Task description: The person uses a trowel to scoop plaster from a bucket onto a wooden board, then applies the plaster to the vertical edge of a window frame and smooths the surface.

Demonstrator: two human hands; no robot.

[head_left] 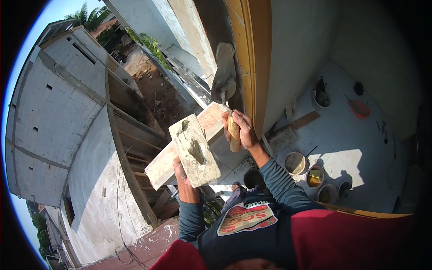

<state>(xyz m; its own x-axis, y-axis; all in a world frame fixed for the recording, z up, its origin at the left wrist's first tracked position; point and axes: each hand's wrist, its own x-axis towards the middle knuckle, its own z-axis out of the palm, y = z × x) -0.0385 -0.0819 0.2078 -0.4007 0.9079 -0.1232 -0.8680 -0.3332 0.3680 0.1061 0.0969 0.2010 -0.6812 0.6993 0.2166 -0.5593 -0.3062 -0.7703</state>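
Note:
My right hand (pixel 243 128) is wrapped round the wooden handle of a pointed trowel (pixel 224 80). The trowel's blade points away from me, over the grey strip of wall beside a yellow-brown wooden frame (pixel 257 58); whether it touches the wall I cannot tell. In my left hand (pixel 182 174) is a rectangular plasterer's hawk (pixel 204 170), gripped from below, so most of my fingers are hidden. A lump of wet mortar (pixel 192 147) lies on its face. Just behind the hawk, a pale wooden plank (pixel 161 167) runs diagonally toward the wall.
On the tiled floor to the right stand several buckets (pixel 295 163), one of them holding tools (pixel 321 96). An orange pan (pixel 359 108) and a loose board (pixel 305 120) lie there too. To the left, outdoors, are bare soil (pixel 155 96) far below and a neighbouring wall (pixel 105 180).

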